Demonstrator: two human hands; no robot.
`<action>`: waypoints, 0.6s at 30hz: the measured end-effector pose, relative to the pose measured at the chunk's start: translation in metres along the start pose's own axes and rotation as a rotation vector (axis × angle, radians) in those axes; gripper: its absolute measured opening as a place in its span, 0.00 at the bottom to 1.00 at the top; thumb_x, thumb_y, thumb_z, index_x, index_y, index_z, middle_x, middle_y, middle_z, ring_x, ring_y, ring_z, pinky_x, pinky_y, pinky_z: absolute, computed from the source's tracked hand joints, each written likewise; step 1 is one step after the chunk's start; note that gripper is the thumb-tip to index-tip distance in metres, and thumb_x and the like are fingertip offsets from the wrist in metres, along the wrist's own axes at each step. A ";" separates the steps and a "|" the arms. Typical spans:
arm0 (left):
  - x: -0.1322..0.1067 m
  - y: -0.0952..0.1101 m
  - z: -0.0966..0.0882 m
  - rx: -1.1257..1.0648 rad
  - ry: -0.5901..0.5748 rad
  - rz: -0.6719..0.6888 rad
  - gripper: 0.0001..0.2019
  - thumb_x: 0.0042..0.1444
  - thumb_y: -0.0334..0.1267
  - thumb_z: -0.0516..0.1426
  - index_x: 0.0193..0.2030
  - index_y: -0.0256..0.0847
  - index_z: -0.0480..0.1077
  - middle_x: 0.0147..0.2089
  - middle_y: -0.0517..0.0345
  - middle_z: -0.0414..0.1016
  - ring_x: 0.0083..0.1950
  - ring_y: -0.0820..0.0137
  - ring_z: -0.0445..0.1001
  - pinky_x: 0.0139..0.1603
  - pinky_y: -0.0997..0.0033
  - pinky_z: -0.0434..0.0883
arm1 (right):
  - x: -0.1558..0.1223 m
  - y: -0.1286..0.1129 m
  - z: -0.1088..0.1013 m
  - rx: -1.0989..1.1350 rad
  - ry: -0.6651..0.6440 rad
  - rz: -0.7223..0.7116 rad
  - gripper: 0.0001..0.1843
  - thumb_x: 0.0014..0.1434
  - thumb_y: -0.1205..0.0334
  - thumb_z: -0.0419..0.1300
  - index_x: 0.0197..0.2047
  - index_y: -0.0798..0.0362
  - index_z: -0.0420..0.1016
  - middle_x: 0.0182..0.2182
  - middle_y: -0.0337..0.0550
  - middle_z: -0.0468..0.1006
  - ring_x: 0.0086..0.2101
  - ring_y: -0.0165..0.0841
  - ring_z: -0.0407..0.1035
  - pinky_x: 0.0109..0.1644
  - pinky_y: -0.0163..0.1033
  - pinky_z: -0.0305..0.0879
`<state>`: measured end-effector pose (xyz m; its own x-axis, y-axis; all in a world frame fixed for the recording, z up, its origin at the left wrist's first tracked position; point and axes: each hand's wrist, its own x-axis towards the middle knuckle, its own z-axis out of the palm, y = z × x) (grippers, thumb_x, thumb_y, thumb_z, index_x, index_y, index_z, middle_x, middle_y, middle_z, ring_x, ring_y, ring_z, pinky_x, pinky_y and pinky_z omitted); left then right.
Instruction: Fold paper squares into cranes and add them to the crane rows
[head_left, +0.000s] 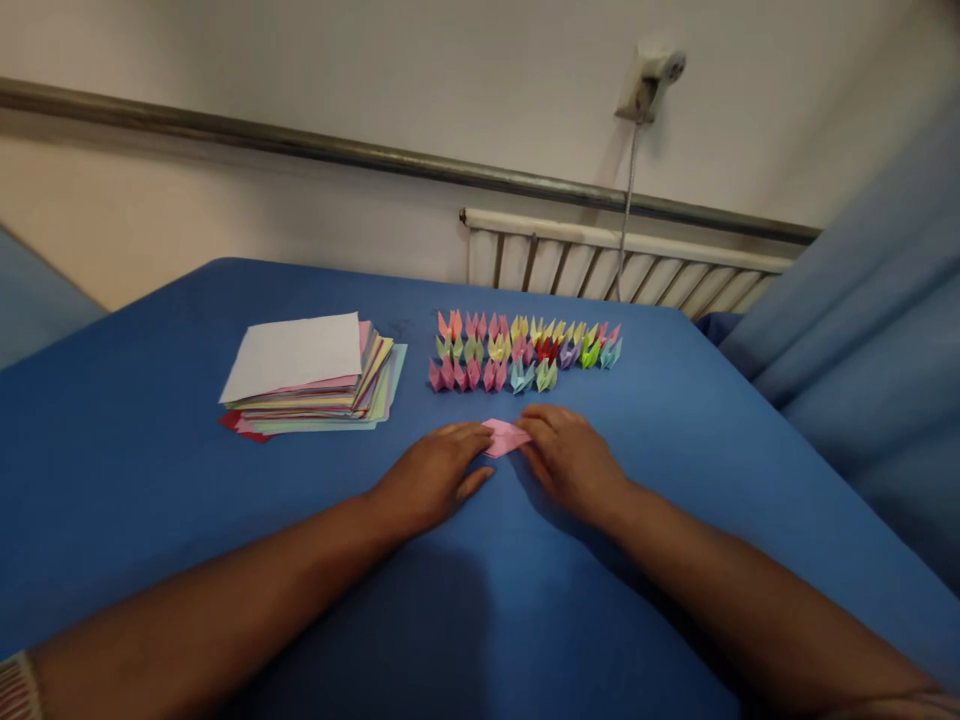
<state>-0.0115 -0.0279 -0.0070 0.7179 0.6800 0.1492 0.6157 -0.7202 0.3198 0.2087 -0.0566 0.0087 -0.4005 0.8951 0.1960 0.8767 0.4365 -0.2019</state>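
A small pink folded paper [505, 437] lies flat on the blue table [150, 480] between my two hands. My left hand [435, 476] rests palm down with its fingertips pressing the paper's left edge. My right hand [568, 456] presses the paper's right edge with curled fingers. Both hands pin the paper to the table from either side.
Several folded paper figures [525, 352] in many colours stand in rows just beyond the hands. A stack of coloured paper sheets [311, 378], white on top, lies to the left. A radiator [615, 265] and a rail run along the wall; blue fabric [877, 330] hangs at right.
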 end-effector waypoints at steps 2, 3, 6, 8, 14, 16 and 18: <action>0.003 -0.005 0.001 -0.050 0.042 -0.008 0.16 0.61 0.41 0.54 0.55 0.41 0.67 0.58 0.51 0.71 0.59 0.62 0.68 0.60 0.60 0.64 | 0.002 0.001 0.010 0.159 -0.006 -0.099 0.17 0.63 0.62 0.55 0.55 0.53 0.69 0.53 0.50 0.71 0.51 0.39 0.65 0.54 0.46 0.62; 0.004 -0.007 0.001 -0.065 0.052 -0.012 0.15 0.61 0.40 0.55 0.53 0.41 0.68 0.56 0.51 0.73 0.57 0.62 0.69 0.59 0.60 0.65 | 0.004 0.002 0.016 0.214 -0.005 -0.104 0.16 0.62 0.62 0.57 0.53 0.53 0.70 0.51 0.48 0.72 0.49 0.38 0.65 0.53 0.45 0.63; 0.007 -0.009 0.002 -0.088 0.065 -0.020 0.12 0.60 0.39 0.56 0.49 0.41 0.70 0.52 0.52 0.75 0.54 0.62 0.71 0.55 0.61 0.67 | 0.007 0.008 0.028 0.312 0.024 -0.065 0.12 0.59 0.62 0.60 0.48 0.52 0.73 0.44 0.45 0.74 0.46 0.37 0.66 0.51 0.44 0.64; 0.009 -0.009 0.001 -0.101 0.075 -0.019 0.10 0.60 0.38 0.57 0.47 0.41 0.71 0.50 0.53 0.76 0.52 0.63 0.71 0.53 0.62 0.68 | 0.009 0.011 0.033 0.338 0.052 -0.055 0.10 0.59 0.62 0.61 0.45 0.52 0.73 0.41 0.44 0.74 0.44 0.36 0.66 0.50 0.43 0.64; 0.014 -0.010 0.000 -0.130 0.089 -0.012 0.06 0.61 0.37 0.55 0.40 0.40 0.72 0.44 0.54 0.76 0.48 0.65 0.72 0.51 0.64 0.67 | 0.014 0.009 0.036 0.358 0.087 -0.070 0.06 0.61 0.62 0.59 0.41 0.51 0.75 0.37 0.43 0.74 0.40 0.35 0.66 0.46 0.41 0.63; 0.015 -0.010 0.001 -0.141 0.098 -0.022 0.06 0.62 0.36 0.54 0.40 0.40 0.72 0.44 0.55 0.76 0.48 0.66 0.71 0.51 0.64 0.67 | 0.015 0.009 0.037 0.359 0.092 -0.065 0.05 0.62 0.63 0.58 0.39 0.51 0.75 0.35 0.43 0.74 0.39 0.34 0.66 0.45 0.41 0.63; 0.015 -0.010 0.002 -0.152 0.110 -0.043 0.06 0.62 0.36 0.54 0.39 0.40 0.72 0.44 0.55 0.76 0.48 0.66 0.71 0.50 0.65 0.66 | 0.016 0.009 0.038 0.357 0.093 -0.047 0.04 0.62 0.64 0.57 0.36 0.51 0.74 0.34 0.42 0.73 0.39 0.34 0.66 0.44 0.40 0.62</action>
<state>-0.0062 -0.0105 -0.0098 0.6471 0.7266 0.2307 0.5832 -0.6667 0.4641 0.2001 -0.0352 -0.0266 -0.3974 0.8685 0.2964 0.7032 0.4957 -0.5097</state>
